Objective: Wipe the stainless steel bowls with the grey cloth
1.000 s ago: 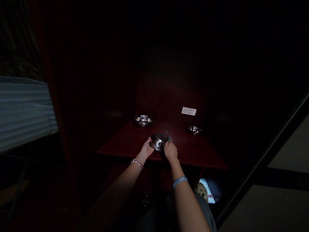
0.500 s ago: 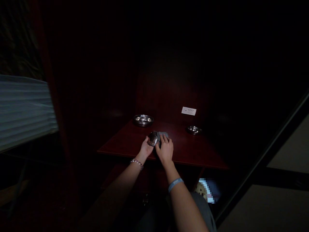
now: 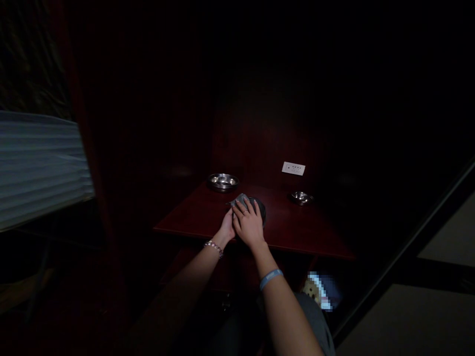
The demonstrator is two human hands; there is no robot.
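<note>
Over the front part of the dark red desktop (image 3: 185, 212), my left hand (image 3: 227, 227) supports a small steel bowl (image 3: 261, 210) from below and the left. Most of that bowl is hidden by my right hand and lies in shadow. With its fingers laid over the bowl, my right hand (image 3: 250, 225) presses a grey cloth (image 3: 238, 199) against it. The cloth's edge sticks out past the fingertips on the left. A blue band circles my right wrist and a beaded bracelet my left.
Stacked shallow steel bowls (image 3: 223, 183) stand at the back left of the desktop. A smaller steel bowl (image 3: 302, 198) stands at the right, below a white wall socket (image 3: 293, 168). Dark panels rise on both sides. Pale ribbed material (image 3: 40, 168) is at far left.
My right hand and the cloth have shifted left across the bowl. The bowl's shiny left side is now covered, and its dark right side shows. The view has turned slightly.
</note>
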